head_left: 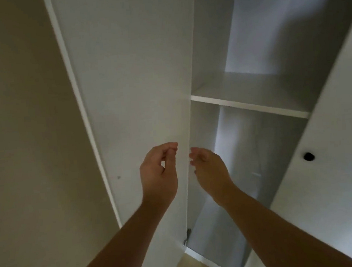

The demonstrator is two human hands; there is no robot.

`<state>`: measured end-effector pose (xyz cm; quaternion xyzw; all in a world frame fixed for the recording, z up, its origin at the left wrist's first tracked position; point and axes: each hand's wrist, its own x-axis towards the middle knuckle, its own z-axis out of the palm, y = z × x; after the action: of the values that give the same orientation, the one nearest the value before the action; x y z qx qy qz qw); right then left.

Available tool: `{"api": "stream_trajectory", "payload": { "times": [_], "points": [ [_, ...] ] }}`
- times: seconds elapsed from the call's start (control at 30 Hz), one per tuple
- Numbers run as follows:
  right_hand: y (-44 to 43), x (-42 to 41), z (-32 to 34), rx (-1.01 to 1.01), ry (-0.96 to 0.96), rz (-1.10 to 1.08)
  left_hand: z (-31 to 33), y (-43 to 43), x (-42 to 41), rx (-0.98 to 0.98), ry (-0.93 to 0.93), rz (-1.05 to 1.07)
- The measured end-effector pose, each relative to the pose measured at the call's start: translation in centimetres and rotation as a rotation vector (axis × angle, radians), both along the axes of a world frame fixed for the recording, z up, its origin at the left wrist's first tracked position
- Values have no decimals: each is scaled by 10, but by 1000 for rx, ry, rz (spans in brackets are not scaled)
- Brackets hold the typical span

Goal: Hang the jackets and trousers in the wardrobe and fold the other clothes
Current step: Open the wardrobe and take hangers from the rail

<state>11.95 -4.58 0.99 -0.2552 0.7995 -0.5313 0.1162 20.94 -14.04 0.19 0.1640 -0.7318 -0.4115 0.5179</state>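
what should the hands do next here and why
Probably draw both hands back and turn to fetch a garment. The left hand and right hand hold nothing, fingers loosely curled, the wardrobe door already stands open, and no clothes show on the shelf or anywhere in view.

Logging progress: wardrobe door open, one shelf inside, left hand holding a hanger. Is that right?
Not quite: the left hand holds nothing, its fingers loosely curled before the open door. The shelf inside is as you say. The head view shows it.
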Motion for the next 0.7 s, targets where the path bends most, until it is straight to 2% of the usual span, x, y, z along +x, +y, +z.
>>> {"api": "stream_trajectory", "payload": {
  "times": [0.17,0.3,0.5,0.7],
  "points": [
    [78,-51,-14,117,-16,-349,-9,40,-76,41,-108,-338],
    [132,-72,-16,172,5,-544,-13,75,-131,40,-148,-580],
    [183,-84,-10,149,45,-714,-14,123,-211,-19,-294,-863],
    [206,-80,-7,181,24,-797,-1,165,-278,-23,-414,-980]
  ]
}}
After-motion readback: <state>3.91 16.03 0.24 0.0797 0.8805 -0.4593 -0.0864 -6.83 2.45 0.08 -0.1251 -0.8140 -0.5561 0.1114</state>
